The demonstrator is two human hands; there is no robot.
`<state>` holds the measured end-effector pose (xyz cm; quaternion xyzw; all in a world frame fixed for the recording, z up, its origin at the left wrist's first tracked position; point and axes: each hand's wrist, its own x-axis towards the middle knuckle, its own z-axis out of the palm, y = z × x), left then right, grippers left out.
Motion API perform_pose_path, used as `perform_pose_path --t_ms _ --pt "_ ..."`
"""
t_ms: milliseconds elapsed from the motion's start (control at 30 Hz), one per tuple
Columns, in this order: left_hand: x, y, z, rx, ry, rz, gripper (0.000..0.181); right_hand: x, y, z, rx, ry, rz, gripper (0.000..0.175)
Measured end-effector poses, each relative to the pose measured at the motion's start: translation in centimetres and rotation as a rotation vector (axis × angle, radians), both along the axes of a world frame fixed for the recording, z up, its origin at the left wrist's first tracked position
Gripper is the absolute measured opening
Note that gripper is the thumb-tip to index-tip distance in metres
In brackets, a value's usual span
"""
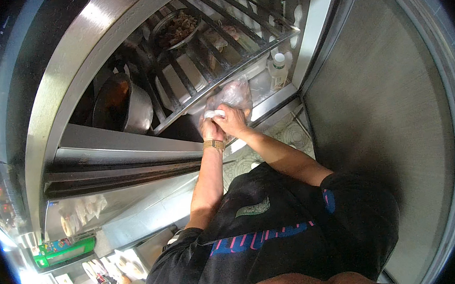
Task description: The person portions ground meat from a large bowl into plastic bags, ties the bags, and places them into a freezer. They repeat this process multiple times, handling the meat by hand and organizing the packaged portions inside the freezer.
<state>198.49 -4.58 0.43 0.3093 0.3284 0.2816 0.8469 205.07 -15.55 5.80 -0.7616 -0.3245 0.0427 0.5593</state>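
Both my hands meet at a clear plastic bag low in the open steel refrigerator cabinet. Pinkish and orange contents show dimly through the film; what they are I cannot tell. My left hand, below a wristwatch with a tan strap, is closed at the near side of the bag. Beside it, my right hand grips from the right, its fingers touching the left. A small white piece sticks out between the fingers, perhaps the bag's bunched neck. The hands hide much of the bag's near side.
A slatted metal rack spans the cabinet above the bag. Around it are a tilted metal pot, a bowl of food, a white plastic container and a capped bottle. The open door stands on the right.
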Motion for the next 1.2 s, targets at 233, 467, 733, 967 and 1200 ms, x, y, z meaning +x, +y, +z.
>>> perform_pose_path --t_ms 233,467,733,967,1200 --pt "1.8 -2.0 2.9 -0.007 0.232 0.141 0.032 0.5 -0.3 -0.3 -0.077 0.040 0.035 0.025" --pt "1.4 -4.0 6.1 0.675 0.788 0.057 0.043 1.1 -1.2 -1.8 -0.098 -0.057 0.089 0.024" --pt "-0.3 -0.6 3.2 0.545 0.988 -0.228 0.050 1.0 -1.9 -1.8 -0.044 -0.103 0.116 0.019" --pt "0.7 0.0 2.3 0.254 0.573 -0.305 0.041 1.3 -3.0 -0.6 -0.149 -0.073 0.211 0.035" --pt "-1.7 0.7 2.7 0.778 0.827 -0.603 0.043 1.5 -4.0 0.0 -0.111 -0.176 0.382 0.069"
